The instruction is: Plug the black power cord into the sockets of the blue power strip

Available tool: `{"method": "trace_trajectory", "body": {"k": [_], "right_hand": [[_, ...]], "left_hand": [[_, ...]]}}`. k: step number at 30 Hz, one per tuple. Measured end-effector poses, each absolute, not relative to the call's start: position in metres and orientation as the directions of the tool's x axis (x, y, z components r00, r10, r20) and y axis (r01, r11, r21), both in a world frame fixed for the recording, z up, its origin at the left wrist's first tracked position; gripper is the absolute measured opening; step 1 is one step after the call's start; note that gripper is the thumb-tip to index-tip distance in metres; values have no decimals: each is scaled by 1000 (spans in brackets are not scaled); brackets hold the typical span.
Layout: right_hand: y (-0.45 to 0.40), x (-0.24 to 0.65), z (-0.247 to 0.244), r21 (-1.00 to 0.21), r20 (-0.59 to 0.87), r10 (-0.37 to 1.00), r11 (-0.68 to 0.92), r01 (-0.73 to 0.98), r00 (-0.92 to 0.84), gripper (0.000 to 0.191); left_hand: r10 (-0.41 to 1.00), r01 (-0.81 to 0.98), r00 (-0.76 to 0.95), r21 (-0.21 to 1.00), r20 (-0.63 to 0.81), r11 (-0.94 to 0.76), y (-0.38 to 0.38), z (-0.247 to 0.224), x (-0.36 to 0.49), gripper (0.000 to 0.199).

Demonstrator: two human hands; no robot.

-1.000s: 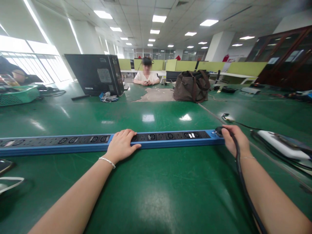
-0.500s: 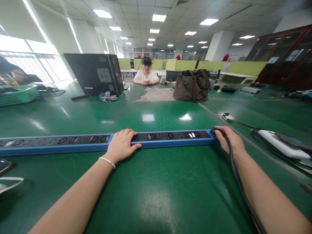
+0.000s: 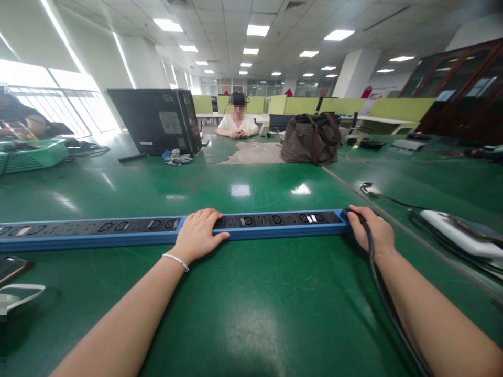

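Observation:
A long blue power strip (image 3: 262, 233) with a black face of several sockets lies across the green table. My left hand (image 3: 199, 230) grips it near mid-view, the fingers over its top and the thumb along its near side. At the strip's right end, my right hand (image 3: 371, 226) is closed around a thick black power cord (image 3: 372, 262) close to where it meets the strip. From there the cord runs down along my right forearm. The fingertips of my right hand are partly hidden behind the cord.
A black computer case (image 3: 157, 123), a glove (image 3: 176, 157) and a brown bag (image 3: 310, 139) stand farther back on the table (image 3: 251, 314). A green basket (image 3: 37, 155) is at left, a phone (image 3: 11, 268) near the left edge, a white device (image 3: 458, 230) with cords at right. Another person (image 3: 238, 123) sits opposite.
The whole view has shifted slightly, so things appear a little farther right. Both hands keep their holds on the strip and the cord.

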State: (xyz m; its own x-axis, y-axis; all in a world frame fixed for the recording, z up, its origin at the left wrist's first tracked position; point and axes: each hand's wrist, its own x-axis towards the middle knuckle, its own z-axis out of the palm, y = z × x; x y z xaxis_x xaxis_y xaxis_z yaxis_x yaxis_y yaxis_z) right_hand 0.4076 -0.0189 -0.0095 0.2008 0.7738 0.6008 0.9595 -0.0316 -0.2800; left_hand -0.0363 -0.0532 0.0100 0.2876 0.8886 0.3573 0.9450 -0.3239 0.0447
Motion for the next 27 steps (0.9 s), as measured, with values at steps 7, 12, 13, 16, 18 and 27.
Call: {"method": "trace_trajectory", "body": {"k": [7, 12, 13, 16, 18, 27], "right_hand": [[-19, 407, -13, -216, 681, 710, -42, 975, 181, 35], [-17, 407, -14, -229, 691, 702, -14, 973, 173, 34], [-17, 408, -14, -238, 687, 706, -5, 971, 172, 34], [-17, 409, -14, -251, 702, 696, 42, 967, 152, 34], [-17, 410, -14, -239, 715, 689, 83, 968, 117, 35], [-16, 409, -15, -239, 733, 672, 109, 965, 106, 34]], "left_hand": [[886, 944, 289, 45, 363, -326, -53, 9, -36, 48], [889, 946, 284, 48, 360, -322, -53, 10, -37, 49], [890, 946, 283, 48, 359, -320, -53, 10, -37, 49], [891, 947, 283, 45, 354, -319, -53, 10, -37, 48], [891, 947, 285, 41, 354, -319, -53, 10, -37, 49], [889, 947, 284, 43, 359, -320, -54, 10, -36, 49]]}}
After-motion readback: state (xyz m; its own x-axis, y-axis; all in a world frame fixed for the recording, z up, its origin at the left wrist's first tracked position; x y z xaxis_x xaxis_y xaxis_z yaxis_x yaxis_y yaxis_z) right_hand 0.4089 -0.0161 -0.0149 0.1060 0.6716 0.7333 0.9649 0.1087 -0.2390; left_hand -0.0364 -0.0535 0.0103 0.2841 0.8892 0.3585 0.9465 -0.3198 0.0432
